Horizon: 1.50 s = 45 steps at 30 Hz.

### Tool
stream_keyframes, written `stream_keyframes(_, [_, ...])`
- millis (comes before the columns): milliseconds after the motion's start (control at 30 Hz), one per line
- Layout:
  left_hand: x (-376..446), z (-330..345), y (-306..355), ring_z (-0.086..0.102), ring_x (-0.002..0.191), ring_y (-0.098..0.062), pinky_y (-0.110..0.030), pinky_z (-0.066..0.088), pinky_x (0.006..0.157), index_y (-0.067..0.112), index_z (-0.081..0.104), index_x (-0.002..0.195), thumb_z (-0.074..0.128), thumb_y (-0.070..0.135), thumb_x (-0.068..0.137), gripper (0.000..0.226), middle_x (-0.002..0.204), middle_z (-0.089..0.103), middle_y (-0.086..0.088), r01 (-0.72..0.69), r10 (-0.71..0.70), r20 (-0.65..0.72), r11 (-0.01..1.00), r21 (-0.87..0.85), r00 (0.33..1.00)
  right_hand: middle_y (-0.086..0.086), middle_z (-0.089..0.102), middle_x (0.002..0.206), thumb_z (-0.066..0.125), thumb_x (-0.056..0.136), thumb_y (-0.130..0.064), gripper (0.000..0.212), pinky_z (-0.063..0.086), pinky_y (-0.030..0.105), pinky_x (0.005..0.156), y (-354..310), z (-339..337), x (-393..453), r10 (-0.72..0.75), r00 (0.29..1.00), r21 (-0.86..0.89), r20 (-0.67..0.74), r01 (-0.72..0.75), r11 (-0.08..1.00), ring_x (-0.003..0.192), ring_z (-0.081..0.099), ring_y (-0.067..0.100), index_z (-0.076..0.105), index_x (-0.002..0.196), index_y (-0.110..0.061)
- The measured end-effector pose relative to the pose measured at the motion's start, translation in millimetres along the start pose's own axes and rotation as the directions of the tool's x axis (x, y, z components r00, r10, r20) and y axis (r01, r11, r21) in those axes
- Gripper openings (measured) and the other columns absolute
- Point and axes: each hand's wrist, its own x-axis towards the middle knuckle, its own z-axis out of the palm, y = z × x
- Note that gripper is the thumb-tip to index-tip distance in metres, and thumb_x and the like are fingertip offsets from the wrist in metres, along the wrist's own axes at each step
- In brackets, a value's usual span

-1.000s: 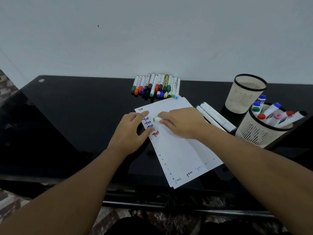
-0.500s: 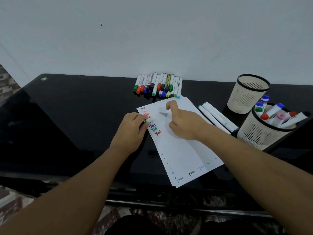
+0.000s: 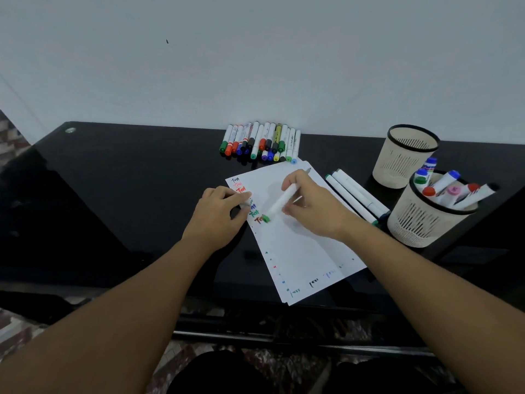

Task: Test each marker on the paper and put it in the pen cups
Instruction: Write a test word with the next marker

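Black table (image 3: 127, 194) bare at left, paper (image 3: 301, 251) overhanging front edge, right hand (image 3: 315, 209) fingers gripping green marker (image 3: 279, 201), left hand (image 3: 218, 214) curled, contents unclear.

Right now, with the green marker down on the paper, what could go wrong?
1. The white-barrelled green marker in the right hand is writing right beside the red and green test words; it may overwrite them.
2. The white paper sheets overhang the glossy black table edge, pinned only by the left hand, and could slide.

Glossy black table (image 3: 119, 194) against a plain white wall (image 3: 255, 58), patterned floor (image 3: 17, 331) beneath
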Motion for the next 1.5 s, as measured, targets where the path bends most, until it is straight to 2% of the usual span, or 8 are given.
stream_keyframes(67, [1, 1, -2, 0.048, 0.112, -0.02, -0.048, 0.049, 0.094, 0.031, 0.071, 0.122, 0.062, 0.038, 0.097, 0.027, 0.114, 0.061, 0.008, -0.009, 0.008, -0.015, 1.0, -0.009, 1.0, -0.007, 0.071, 0.092, 0.051, 0.107, -0.028, 0.002, 0.055, 0.038, 0.082, 1, 10, -8, 0.018, 0.994, 0.198, -0.103, 0.003, 0.98, 0.082, 0.071, 0.018, 0.049, 0.107, -0.03])
stream_keyframes(133, [1, 2, -3, 0.048, 0.111, -0.019, -0.047, 0.048, 0.094, 0.031, 0.072, 0.118, 0.063, 0.038, 0.097, 0.024, 0.114, 0.061, 0.009, -0.005, 0.005, -0.009, 1.0, -0.008, 1.0, -0.005, 0.065, 0.074, 0.042, 0.108, -0.051, 0.023, 0.05, 0.028, 0.071, 1, 21, -17, 0.064, 0.984, 0.365, -0.164, 0.0, 0.931, 0.068, 0.063, 0.012, 0.056, 0.113, -0.033])
stream_keyframes(200, [1, 2, -3, 0.048, 0.111, -0.019, -0.047, 0.048, 0.095, 0.031, 0.072, 0.118, 0.063, 0.038, 0.097, 0.024, 0.114, 0.061, 0.009, -0.004, 0.004, -0.006, 1.0, -0.01, 1.0, -0.005, 0.059, 0.072, 0.04, 0.105, -0.057, 0.035, 0.044, 0.017, 0.063, 2, 33, -26, 0.091, 0.97, 0.406, -0.224, 0.008, 0.914, 0.065, 0.056, 0.007, 0.065, 0.115, -0.036])
stream_keyframes(267, [1, 1, -2, 0.048, 0.111, -0.019, -0.046, 0.048, 0.095, 0.031, 0.072, 0.117, 0.062, 0.039, 0.097, 0.024, 0.114, 0.061, 0.01, -0.003, 0.003, -0.002, 1.0, -0.009, 1.0, -0.009, 0.065, 0.077, 0.047, 0.106, -0.05, 0.031, 0.046, 0.016, 0.069, 6, 44, -31, 0.108, 0.957, 0.393, -0.27, 0.007, 0.919, 0.07, 0.06, 0.003, 0.072, 0.109, -0.031])
stream_keyframes(367, [1, 1, -1, 0.047, 0.112, -0.019, -0.046, 0.048, 0.095, 0.03, 0.073, 0.116, 0.063, 0.038, 0.096, 0.023, 0.115, 0.061, 0.009, 0.008, -0.008, -0.001, 1.0, -0.014, 1.0, -0.008, 0.074, 0.086, 0.062, 0.102, -0.039, 0.012, 0.053, 0.028, 0.081, 10, 53, -35, 0.103, 0.957, 0.378, -0.273, 0.008, 0.926, 0.083, 0.069, 0.004, 0.071, 0.102, -0.031])
stream_keyframes(467, [1, 1, -1, 0.048, 0.112, -0.019, -0.045, 0.049, 0.094, 0.03, 0.073, 0.115, 0.064, 0.037, 0.096, 0.023, 0.115, 0.061, 0.009, 0.016, -0.017, -0.01, 1.0, -0.015, 1.0, -0.008, 0.071, 0.086, 0.074, 0.094, -0.039, 0.01, 0.053, 0.025, 0.079, 13, 56, -36, 0.088, 0.956, 0.319, -0.28, 0.006, 0.948, 0.082, 0.063, 0.003, 0.07, 0.102, -0.034])
stream_keyframes(867, [2, 1, 0, 0.046, 0.113, -0.018, -0.044, 0.048, 0.097, 0.031, 0.073, 0.117, 0.064, 0.038, 0.096, 0.024, 0.116, 0.06, 0.01, 0.019, -0.019, -0.007, 1.0, -0.024, 1.0, -0.002, 0.071, 0.089, 0.071, 0.096, -0.04, 0.013, 0.054, 0.037, 0.08, 15, 59, -30, 0.074, 0.964, 0.279, -0.255, 0.0, 0.96, 0.082, 0.063, 0.012, 0.067, 0.1, -0.028])
stream_keyframes(1500, [1, 2, -1, 0.046, 0.114, -0.019, -0.046, 0.048, 0.096, 0.03, 0.073, 0.116, 0.065, 0.038, 0.096, 0.023, 0.116, 0.061, 0.008, 0.032, -0.033, -0.013, 0.999, -0.042, 0.999, -0.016, 0.07, 0.088, 0.056, 0.104, -0.044, 0.01, 0.047, 0.026, 0.071, 16, 64, -29, 0.033, 0.979, 0.092, -0.202, -0.014, 0.996, 0.082, 0.063, 0.004, 0.061, 0.102, -0.036])
